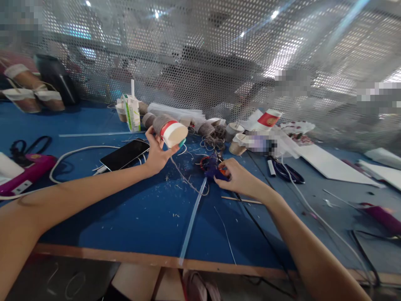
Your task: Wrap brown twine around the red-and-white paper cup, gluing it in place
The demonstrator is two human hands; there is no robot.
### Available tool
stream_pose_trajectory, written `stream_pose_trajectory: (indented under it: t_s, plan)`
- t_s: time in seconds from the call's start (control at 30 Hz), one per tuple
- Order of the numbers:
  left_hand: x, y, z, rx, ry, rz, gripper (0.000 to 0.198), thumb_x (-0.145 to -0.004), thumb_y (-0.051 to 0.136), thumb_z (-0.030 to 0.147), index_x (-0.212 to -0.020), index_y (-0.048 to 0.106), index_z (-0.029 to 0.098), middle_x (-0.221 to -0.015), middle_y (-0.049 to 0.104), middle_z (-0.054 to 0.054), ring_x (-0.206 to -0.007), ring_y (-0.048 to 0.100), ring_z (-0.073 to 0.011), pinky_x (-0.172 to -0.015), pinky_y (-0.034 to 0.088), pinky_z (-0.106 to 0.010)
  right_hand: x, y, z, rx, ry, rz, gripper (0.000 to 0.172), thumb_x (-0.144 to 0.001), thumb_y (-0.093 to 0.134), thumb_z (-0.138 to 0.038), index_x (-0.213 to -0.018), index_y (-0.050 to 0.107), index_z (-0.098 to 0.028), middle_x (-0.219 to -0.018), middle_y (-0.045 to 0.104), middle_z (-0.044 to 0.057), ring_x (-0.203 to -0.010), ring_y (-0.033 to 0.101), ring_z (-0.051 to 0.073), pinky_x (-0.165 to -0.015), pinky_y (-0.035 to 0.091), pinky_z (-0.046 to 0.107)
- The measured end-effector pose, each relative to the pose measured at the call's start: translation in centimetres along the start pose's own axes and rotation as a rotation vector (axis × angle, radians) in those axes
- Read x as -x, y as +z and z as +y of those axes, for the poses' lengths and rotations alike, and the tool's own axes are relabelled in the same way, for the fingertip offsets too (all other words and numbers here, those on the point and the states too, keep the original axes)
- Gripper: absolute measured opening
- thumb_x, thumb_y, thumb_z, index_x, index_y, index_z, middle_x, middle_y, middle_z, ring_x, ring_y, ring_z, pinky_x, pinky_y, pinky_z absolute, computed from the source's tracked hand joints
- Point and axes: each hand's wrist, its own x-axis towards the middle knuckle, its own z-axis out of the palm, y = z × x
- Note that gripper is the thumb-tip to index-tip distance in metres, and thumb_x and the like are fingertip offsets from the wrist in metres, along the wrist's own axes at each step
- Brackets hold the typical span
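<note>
My left hand point(156, 155) is raised above the blue table point(131, 213) and grips a paper cup point(171, 131) wrapped in grey-brown twine with a red band; the cup lies on its side with its white bottom turned to me. A loose strand of twine point(184, 177) trails from it down to the table. My right hand point(239, 178) rests on the table with its fingers pinched on a small dark blue object point(212, 167) with orange parts. A clear glue stick point(192, 217) lies on the table in front of that object.
A phone point(124, 154) with a white cable lies left of the cup. A pink glue gun point(23, 175), a drink carton point(133, 112), twine-wrapped cups point(205, 127), scissors point(285, 171) and white sheets point(326, 163) lie around. A perforated metal screen point(219, 54) stands behind. Another person's arms point(28, 90) rest at far left.
</note>
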Motion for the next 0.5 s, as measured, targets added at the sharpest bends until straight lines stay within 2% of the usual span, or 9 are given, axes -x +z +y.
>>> stream_pose_trajectory:
  t_s: [0.1,0.17,0.3,0.43,0.5]
  plan:
    - [0.1,0.0,0.4,0.018,0.026,-0.104,0.086,-0.068,0.082,0.057,-0.128,0.023,0.038,-0.128,0.043,-0.005,-0.123,0.055,-0.0261,-0.110,0.047,-0.053,0.1,0.6,-0.2,0.079,-0.037,0.015,0.031,-0.068,0.063,-0.030,-0.094,0.050,-0.019,-0.102,0.056,0.011,-0.087,0.060,0.026,-0.076,0.051,0.039]
    - [0.2,-0.1,0.6,0.004,0.058,-0.192,0.086,-0.071,0.081,0.055,-0.132,0.022,0.037,-0.130,0.044,-0.007,-0.125,0.054,-0.0269,-0.108,0.047,-0.053,-0.2,1.2,0.1,0.148,-0.029,0.095,0.027,-0.065,0.062,-0.023,-0.090,0.049,-0.019,-0.096,0.056,0.010,-0.081,0.059,0.024,-0.070,0.049,0.037]
    - [0.4,-0.6,0.4,-0.159,0.118,-0.271,0.084,-0.075,0.078,0.050,-0.137,0.026,0.031,-0.132,0.041,-0.012,-0.128,0.049,-0.0283,-0.108,0.048,-0.054,-1.1,1.8,1.4,0.135,-0.119,0.400,0.023,-0.069,0.060,-0.028,-0.087,0.048,-0.022,-0.086,0.054,0.007,-0.067,0.054,0.021,-0.060,0.044,0.036]
    - [0.2,-0.7,0.9,-0.316,0.168,-0.288,0.086,-0.072,0.082,0.033,-0.139,0.028,0.031,-0.130,0.039,-0.011,-0.127,0.045,-0.0286,-0.105,0.051,-0.052,-1.0,1.2,2.2,-0.062,-0.299,0.721,0.024,-0.071,0.062,-0.030,-0.089,0.047,-0.026,-0.085,0.055,0.009,-0.076,0.056,0.028,-0.062,0.046,0.043]
    - [0.2,-0.6,1.4,-0.367,0.183,-0.291,0.084,-0.071,0.081,0.024,-0.138,0.030,0.031,-0.129,0.040,-0.011,-0.126,0.046,-0.0292,-0.103,0.052,-0.052,-0.4,1.0,2.2,-0.166,-0.362,0.780,0.024,-0.074,0.063,-0.030,-0.094,0.050,-0.029,-0.089,0.057,0.009,-0.077,0.056,0.028,-0.062,0.047,0.044]
